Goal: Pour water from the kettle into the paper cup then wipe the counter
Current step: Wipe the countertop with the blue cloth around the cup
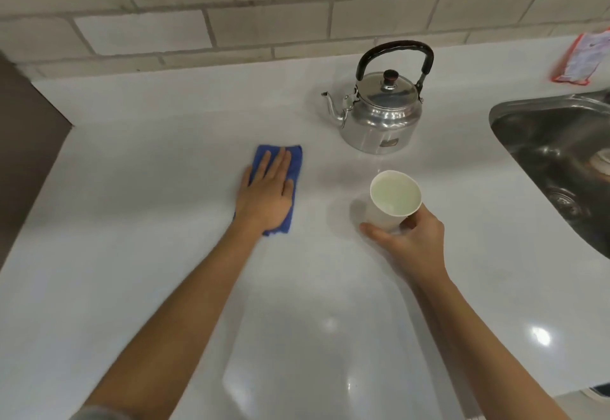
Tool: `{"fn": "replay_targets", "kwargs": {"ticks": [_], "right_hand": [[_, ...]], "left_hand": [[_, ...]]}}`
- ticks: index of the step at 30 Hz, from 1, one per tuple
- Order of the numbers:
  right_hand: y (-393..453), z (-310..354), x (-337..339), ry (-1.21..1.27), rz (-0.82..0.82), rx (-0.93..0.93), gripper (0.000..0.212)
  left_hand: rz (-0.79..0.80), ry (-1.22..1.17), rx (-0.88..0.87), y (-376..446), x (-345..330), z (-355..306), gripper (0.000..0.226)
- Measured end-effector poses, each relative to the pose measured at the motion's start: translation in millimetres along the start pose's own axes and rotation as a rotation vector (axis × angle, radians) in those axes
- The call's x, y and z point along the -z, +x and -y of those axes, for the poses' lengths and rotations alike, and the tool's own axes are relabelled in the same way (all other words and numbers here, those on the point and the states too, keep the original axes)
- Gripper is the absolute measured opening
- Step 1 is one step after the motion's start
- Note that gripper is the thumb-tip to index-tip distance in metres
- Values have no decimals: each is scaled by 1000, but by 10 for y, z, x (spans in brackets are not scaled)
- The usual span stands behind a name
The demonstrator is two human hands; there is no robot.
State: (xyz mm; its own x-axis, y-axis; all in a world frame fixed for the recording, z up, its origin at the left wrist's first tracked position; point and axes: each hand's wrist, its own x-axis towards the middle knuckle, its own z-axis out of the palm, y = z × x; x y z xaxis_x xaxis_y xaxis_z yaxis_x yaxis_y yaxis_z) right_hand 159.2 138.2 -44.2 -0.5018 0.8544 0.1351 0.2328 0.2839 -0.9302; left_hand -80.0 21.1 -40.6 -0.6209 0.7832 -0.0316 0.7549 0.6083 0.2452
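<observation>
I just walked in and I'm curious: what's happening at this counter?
A person is tidying up after pouring a drink. Their left hand presses flat on a blue cloth on the white counter, wiping. Their right hand holds a paper cup with water in it. The metal kettle stands upright behind the cup, lid on, nobody touching it, beside the sink.
</observation>
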Motion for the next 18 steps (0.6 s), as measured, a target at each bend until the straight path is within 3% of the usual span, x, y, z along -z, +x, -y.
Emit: {"fn": "replay_targets", "kwargs": {"ticks": [3, 7, 11, 18], "right_hand": [[-13, 25, -7, -20, -6, 12, 50], [-13, 41, -4, -48, -18, 33, 52], [-20, 23, 1, -56, -8, 7, 53], [-15, 39, -1, -42, -6, -9, 49]], "left_hand": [[-18, -21, 78, -11, -30, -144, 58], [-68, -14, -70, -840, -217, -481, 57], [-36, 7, -131, -1363, -182, -283, 58], [-84, -25, 336, -759, 198, 700, 58]]}}
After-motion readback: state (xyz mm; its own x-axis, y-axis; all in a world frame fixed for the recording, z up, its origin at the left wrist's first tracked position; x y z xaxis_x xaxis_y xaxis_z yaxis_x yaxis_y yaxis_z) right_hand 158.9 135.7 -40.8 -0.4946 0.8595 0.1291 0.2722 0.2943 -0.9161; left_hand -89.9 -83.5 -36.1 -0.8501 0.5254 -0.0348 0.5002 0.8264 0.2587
